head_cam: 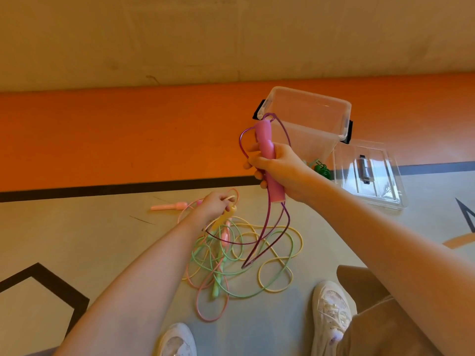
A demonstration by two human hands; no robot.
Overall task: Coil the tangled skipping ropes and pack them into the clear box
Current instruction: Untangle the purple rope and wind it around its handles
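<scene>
Ropes everywhere, so here's how it's looking: the right hand [277, 170] is gripping the pink handles [268, 160] of the purple rope [259, 242], fingers wrapped tight around them, holding them up in the air with the long axis running roughly from 11 o'clock down to 5 o'clock. The purple cord is looping above the fist and hanging down below it, with the lowest loop dangling over the tangled pile [239, 263] of green, yellow and pink ropes lying on the floor [90, 227]. The left hand [216, 205] is reaching down at about 8 o'clock from the right one, fingers curling around what looks like a yellow handle [227, 215] and a bit of cord at the top of the pile, though I can't tell exactly how much it's got. The clear box [308, 116] is sitting open just past the raised handles, at about 1 o'clock from the right fist, with its lid [370, 176] lying flat beside it at 3 o'clock, and something green [321, 168] is showing near its base. My guess is the purple one is going in next, and the right hand is clearly the nearer one, but the hanging loops aren't coiled yet and could snag the pile.
</scene>
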